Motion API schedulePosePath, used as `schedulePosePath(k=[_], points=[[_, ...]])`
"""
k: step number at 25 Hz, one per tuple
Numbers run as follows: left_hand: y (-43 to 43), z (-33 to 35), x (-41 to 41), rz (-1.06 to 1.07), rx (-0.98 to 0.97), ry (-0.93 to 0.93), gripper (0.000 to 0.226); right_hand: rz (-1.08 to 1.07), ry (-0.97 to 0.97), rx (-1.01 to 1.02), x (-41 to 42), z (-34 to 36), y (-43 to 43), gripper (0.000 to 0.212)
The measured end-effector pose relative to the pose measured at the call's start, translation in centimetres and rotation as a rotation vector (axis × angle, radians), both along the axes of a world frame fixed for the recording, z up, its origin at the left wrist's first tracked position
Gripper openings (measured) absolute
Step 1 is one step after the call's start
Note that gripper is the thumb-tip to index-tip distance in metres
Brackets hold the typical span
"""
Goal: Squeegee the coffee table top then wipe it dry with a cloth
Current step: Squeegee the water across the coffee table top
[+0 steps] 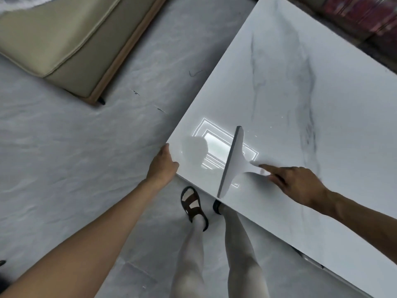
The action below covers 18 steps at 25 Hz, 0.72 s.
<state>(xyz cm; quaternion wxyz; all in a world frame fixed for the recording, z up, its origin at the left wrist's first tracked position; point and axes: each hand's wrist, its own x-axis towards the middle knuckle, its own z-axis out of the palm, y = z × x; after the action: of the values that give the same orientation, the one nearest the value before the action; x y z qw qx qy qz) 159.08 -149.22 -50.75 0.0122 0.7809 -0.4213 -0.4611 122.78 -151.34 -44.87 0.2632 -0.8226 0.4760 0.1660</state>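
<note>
Right hand clamped on squeegee handle atop coffee table, left hand curled round its corner.

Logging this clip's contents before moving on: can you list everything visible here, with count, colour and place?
coffee table top: one, white with grey veins, right half.
squeegee: one, white with grey blade, on the table near its corner.
sofa cushion: one, beige, top left.
floor: grey tiles, left and bottom.
patterned fabric: one, red, top right, blurred.
sandal: one, brown, below table edge.
legs: two, white trousers, bottom centre.
left grip: bare hand, holds table corner.
right grip: bare hand, holds squeegee handle.
</note>
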Motion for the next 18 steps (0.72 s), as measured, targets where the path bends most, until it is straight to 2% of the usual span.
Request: schedulePosePath(k=[4,8,11,14,18], points=[[-0.5,-0.3,-2.5,0.138,-0.039,-0.118,0.060,0.024,-0.038,-0.023,-0.9,0.6,1.0,0.044],[-0.2,-0.7,-2.4,0.196,-0.096,-0.188,0.053,0.126,-0.133,0.110,9.2,-2.9,1.4,0.043],[0.3,-0.8,-2.1,0.146,-0.090,-0.206,0.055,0.200,-0.145,0.158,14.2,-4.5,2.0,0.044],[1.0,-0.7,-3.9,0.010,-0.106,-0.190,0.058,0.124,-0.146,0.133,10.1,-5.3,2.2,0.043],[1.6,-0.9,-9.2,-0.203,-0.067,-0.088,0.061,-0.011,-0.108,0.110,-2.2,-3.7,3.4,0.047]])
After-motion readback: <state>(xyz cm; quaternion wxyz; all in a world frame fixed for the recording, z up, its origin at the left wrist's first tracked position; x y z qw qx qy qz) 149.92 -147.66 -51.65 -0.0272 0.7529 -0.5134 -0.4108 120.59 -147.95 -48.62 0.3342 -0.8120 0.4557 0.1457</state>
